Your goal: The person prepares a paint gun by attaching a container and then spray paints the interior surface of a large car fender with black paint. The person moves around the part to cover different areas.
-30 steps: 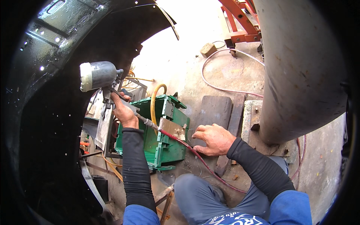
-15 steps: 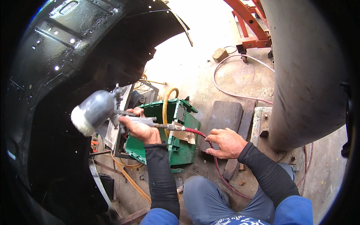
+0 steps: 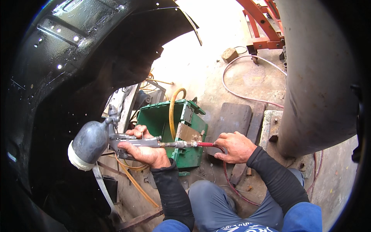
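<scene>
Above concrete floor (image 3: 253, 77), the left hand (image 3: 148, 154) is clutching the spray gun (image 3: 99, 139), right hand (image 3: 237, 148) meeting red hose (image 3: 208, 144), hold unclear; likely positioning, next needing slack

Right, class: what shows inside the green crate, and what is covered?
Inside the green crate, inner walls show, and a yellow hose seems to dip in. The left hand and spray gun cover some of the lower part; whatever lies there is hidden.
</scene>
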Demonstrator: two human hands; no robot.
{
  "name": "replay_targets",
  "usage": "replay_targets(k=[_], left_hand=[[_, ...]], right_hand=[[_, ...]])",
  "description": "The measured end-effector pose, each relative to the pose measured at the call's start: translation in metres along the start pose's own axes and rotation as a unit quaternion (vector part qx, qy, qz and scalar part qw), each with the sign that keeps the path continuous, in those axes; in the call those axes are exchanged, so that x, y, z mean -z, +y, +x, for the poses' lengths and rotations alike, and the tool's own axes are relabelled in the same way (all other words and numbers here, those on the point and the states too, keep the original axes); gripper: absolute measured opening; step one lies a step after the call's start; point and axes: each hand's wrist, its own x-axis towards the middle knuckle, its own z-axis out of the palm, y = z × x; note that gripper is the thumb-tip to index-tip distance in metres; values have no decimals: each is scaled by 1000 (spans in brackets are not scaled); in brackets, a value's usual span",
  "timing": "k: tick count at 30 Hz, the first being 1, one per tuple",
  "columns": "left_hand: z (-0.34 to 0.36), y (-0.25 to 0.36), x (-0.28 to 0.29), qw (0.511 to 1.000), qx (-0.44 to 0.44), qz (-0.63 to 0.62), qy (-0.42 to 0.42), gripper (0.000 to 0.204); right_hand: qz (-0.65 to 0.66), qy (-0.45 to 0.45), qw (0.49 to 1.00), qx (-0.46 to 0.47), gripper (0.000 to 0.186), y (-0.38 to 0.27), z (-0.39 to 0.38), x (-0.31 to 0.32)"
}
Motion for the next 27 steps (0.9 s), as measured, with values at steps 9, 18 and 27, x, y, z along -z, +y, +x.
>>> replay_targets(k=[9, 18, 27], left_hand=[[-15, -15, -25, 998, -19, 19, -59, 63], [9, 7, 7, 992, 24, 120, 42, 52], [65, -57, -18, 965, 114, 235, -19, 42]], right_hand=[[-12, -37, 999, -20, 38, -4, 0, 4], [-4, -51, 998, -35, 36, 4, 1, 6], [-16, -38, 998, -38, 36, 1, 0, 5]])
